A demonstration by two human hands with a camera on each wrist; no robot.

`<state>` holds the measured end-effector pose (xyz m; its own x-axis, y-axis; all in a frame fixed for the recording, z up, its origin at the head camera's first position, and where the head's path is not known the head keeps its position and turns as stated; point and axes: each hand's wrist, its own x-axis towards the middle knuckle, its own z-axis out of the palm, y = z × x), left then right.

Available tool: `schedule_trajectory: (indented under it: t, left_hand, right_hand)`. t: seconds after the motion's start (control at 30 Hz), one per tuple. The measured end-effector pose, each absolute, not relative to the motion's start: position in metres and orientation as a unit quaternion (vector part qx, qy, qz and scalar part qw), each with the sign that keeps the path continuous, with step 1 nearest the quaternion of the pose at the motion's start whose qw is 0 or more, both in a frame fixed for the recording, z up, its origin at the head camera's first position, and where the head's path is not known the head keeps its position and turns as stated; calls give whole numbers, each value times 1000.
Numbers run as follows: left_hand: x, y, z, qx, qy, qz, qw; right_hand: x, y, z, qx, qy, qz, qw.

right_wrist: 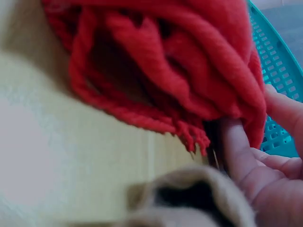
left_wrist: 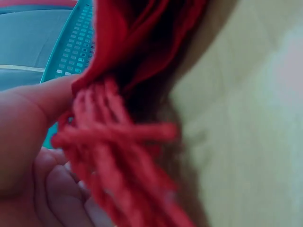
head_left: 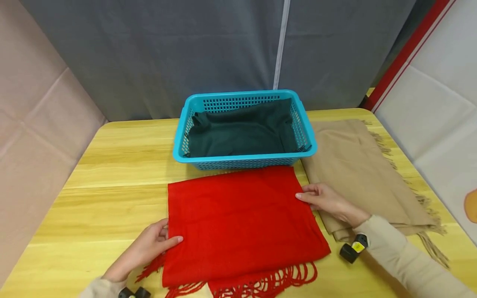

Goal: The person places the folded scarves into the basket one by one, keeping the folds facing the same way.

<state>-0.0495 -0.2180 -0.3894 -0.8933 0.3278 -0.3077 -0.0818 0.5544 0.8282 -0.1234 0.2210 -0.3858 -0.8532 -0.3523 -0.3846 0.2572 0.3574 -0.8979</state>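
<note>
Wooden tabletop (head_left: 112, 165) is carrying everything, grey curtain behind. Left hand (head_left: 149, 246) is pinching the red scarf's (head_left: 238, 223) left edge at lower centre, right hand (head_left: 328, 203) pinching its right edge. Scarf is lying between both hands, fringe toward the bottom, blue basket (head_left: 244, 157) just above, beige scarf (head_left: 357, 174) at right.
</note>
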Motion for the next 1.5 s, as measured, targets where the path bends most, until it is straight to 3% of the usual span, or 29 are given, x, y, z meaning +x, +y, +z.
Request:
schedule_trajectory:
  t: [0.3, 0.5, 0.8, 1.03, 1.5]
  left_hand:
    - [-53, -219, -389, 101, 822, 512, 229]
    - [-59, -216, -387, 100, 817, 520, 226]
    - [-65, -215, -387, 55, 794, 553, 246]
    - [-69, -212, -390, 23, 822, 531, 204]
    - [-70, -211, -396, 59, 825, 543, 147]
  right_hand:
    - [-127, 219, -392, -67, 702, -627, 331]
    - [-130, 218, -393, -95, 719, -600, 338]
    - [-127, 213, -390, -154, 800, -523, 249]
    - [-121, 211, -390, -168, 852, -473, 150]
    - [-115, 205, -382, -134, 850, -492, 134]
